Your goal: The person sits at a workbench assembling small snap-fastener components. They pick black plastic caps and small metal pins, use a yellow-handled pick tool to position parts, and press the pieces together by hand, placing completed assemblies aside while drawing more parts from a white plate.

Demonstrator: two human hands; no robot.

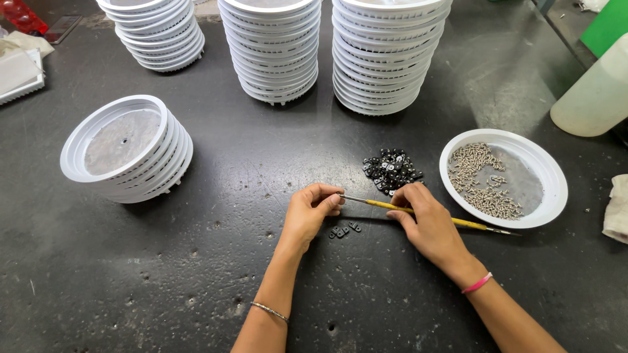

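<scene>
Both forearms come up from six o'clock and converge near the middle of the dark surface (196,261). The left hand (311,212) rests on its heel, wrist slightly bent, thumb and forefinger pinched into a narrow grip at the metal tip of a thin yellow-handled tool (418,212); whether anything small sits between those fingertips cannot be told. The right hand (425,222) lies palm down over the tool's shaft, fingers curled, its grip closed on the handle, which runs out toward three o'clock. Just below the hands, at six o'clock of the tool tip, lie a few small black clips (345,230). A pile of black clips (391,170) sits at twelve o'clock of the right hand, beside a white dish of screws (549,176).
</scene>
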